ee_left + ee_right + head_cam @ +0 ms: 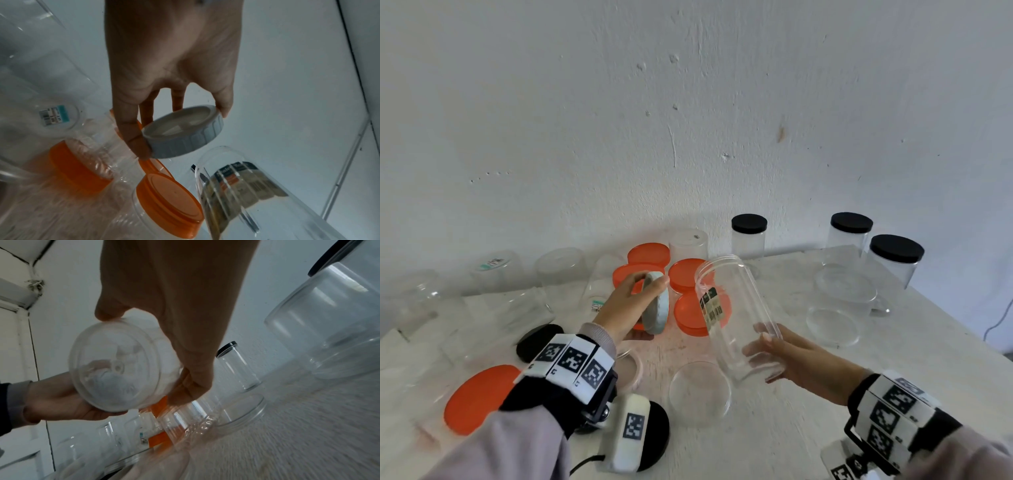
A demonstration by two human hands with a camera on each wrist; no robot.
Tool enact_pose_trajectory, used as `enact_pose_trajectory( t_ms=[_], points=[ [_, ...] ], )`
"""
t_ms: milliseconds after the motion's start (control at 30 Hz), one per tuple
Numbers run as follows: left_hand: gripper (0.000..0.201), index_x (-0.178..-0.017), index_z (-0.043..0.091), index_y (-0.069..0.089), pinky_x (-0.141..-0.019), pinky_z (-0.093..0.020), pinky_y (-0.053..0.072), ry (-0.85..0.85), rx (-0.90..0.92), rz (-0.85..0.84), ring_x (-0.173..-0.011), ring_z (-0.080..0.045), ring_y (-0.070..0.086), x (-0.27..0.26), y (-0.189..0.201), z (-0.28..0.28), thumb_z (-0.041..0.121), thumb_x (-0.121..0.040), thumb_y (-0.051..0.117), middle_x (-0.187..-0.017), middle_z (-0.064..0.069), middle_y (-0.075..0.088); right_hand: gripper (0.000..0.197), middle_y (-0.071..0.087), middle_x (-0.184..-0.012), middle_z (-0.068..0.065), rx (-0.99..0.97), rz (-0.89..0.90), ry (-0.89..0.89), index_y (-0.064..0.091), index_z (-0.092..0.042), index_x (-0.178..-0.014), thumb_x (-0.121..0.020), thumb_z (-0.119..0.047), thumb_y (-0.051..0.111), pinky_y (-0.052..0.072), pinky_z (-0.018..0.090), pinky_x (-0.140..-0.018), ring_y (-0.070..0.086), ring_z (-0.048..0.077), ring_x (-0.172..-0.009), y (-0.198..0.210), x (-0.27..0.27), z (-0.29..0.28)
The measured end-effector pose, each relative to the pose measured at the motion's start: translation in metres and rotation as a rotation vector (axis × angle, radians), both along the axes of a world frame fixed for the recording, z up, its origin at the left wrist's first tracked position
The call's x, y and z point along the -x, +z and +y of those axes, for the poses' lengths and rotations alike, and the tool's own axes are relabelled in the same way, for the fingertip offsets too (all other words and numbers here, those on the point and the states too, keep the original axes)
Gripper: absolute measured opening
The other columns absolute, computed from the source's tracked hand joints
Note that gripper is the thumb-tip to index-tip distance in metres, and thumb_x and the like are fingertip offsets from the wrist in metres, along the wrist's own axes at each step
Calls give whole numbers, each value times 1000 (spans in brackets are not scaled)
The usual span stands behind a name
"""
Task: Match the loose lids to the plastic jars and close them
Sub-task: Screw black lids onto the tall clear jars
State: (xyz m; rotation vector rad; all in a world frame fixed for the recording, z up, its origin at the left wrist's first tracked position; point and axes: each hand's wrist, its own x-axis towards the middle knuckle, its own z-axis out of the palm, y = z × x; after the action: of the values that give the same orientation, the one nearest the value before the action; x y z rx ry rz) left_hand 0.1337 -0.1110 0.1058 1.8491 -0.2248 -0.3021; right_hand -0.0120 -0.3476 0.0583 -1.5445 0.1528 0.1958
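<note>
My left hand (625,305) pinches a pale grey ribbed lid (655,303) by its rim, held on edge above the table; in the left wrist view the grey lid (183,128) sits between thumb and fingers (131,129). My right hand (787,353) grips the base of a clear labelled jar (732,315), tilted with its open mouth up toward the lid. The jar's round bottom (121,366) faces the right wrist camera, held by my right hand (185,353). Lid and jar mouth are apart.
Orange lids (688,274) lie behind the hands, another orange lid (479,397) and black lids (537,341) at front left. Clear open jars (561,263) line the left back; black-capped jars (750,236) stand at back right. Clear lids (700,390) lie on the white table (893,359).
</note>
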Motion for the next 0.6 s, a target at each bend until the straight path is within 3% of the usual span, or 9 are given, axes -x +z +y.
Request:
enact_pose_trajectory(
  t_ms=[33, 100, 167, 267, 333, 400, 500, 600],
  points=[
    [50, -112, 34, 55, -97, -51, 48, -15, 0, -15, -108, -23, 59, 2, 2, -2, 63, -71, 61, -114, 1, 61, 66, 56, -118, 13, 22, -2, -4, 40, -17, -131, -80, -43, 71, 47, 28, -80, 58, 19, -100, 0, -1, -2],
    [44, -108, 39, 58, -95, -49, 50, -44, 3, -44, -104, -18, 61, 4, 5, -5, 62, -70, 61, -110, 6, 64, 82, 55, -116, 10, 68, 4, 5, 37, -19, -132, -64, -31, 81, 47, 24, -77, 59, 15, -96, -1, -4, -6],
    [48, -113, 41, 58, -95, -48, 50, -68, 1, -57, -104, -16, 61, 6, 8, -8, 62, -70, 62, -111, 8, 64, 92, 55, -120, 6, 143, 13, 43, 36, -22, -131, -53, -24, 83, 49, 23, -81, 60, 15, -102, -1, -6, -10],
    [74, -127, 34, 52, -91, -41, 52, -100, -27, -82, -105, -14, 60, 9, 12, -13, 67, -62, 63, -114, 7, 61, 100, 49, -127, 0, 296, 30, 81, 30, -27, -134, -53, -24, 88, 50, 34, -97, 51, 14, -118, -3, -10, -16],
    [84, -129, 28, 50, -80, -29, 52, -130, -50, -118, -101, -7, 59, 13, 17, -17, 68, -57, 62, -111, 11, 59, 106, 46, -128, -3, 354, 43, 87, 28, -29, -136, -50, -25, 90, 48, 38, -101, 47, 12, -121, -4, -14, -19],
    [86, -130, 25, 49, -78, -26, 52, -169, -76, -148, -99, -4, 58, 17, 22, -22, 68, -56, 61, -110, 14, 59, 107, 45, -129, -6, 405, 61, 105, 30, -29, -136, -50, -23, 92, 46, 39, -103, 45, 10, -123, -6, -18, -21],
    [84, -129, 25, 48, -87, -31, 52, -224, -111, -178, -107, -11, 59, 23, 27, -31, 67, -58, 60, -118, 9, 59, 105, 42, -134, -7, 464, 89, 142, 28, -28, -137, -55, -18, 93, 41, 36, -107, 40, 14, -130, -13, -20, -22],
    [77, -124, 29, 49, -85, -24, 50, -294, -161, -251, -107, -8, 57, 30, 29, -40, 68, -59, 58, -115, 14, 57, 110, 36, -143, -5, 509, 97, 178, 19, -27, -142, -60, -16, 91, 35, 33, -110, 32, 19, -138, -18, -21, -22]
  ],
)
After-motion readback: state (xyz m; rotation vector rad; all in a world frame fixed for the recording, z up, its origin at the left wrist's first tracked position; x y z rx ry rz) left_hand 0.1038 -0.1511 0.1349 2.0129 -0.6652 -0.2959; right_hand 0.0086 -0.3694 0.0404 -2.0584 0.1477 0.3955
